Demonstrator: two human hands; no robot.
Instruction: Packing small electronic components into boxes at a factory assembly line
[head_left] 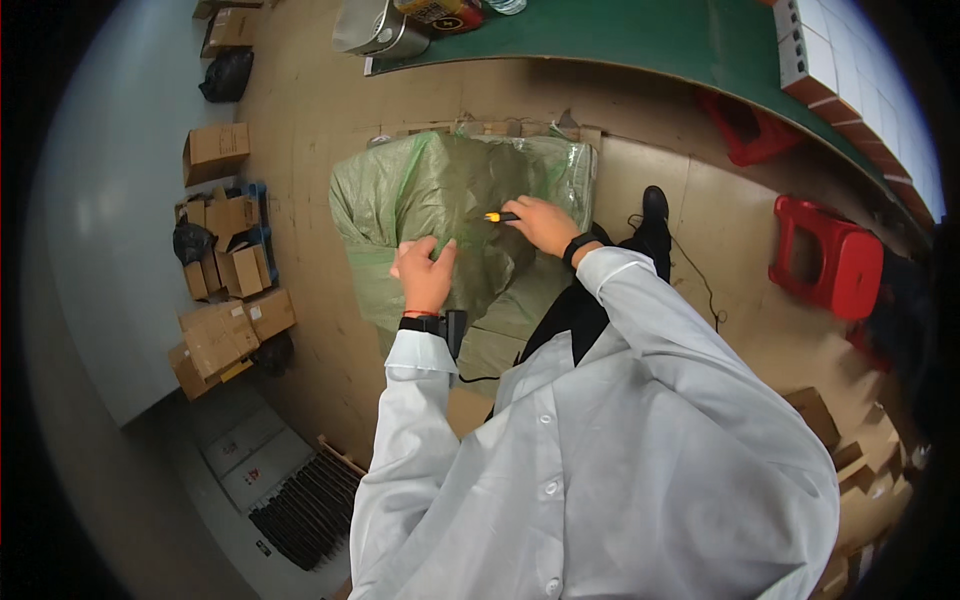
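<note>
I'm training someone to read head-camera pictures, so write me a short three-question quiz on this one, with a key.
1. Which hand holds the yellow-and-black tool?
2. True or false: a red stool stands toward the right side of the picture.
3. Fill in the colour: the left hand is over wrinkled ____ plastic sheeting.

Key:
1. The right hand.
2. True.
3. Green.
</note>
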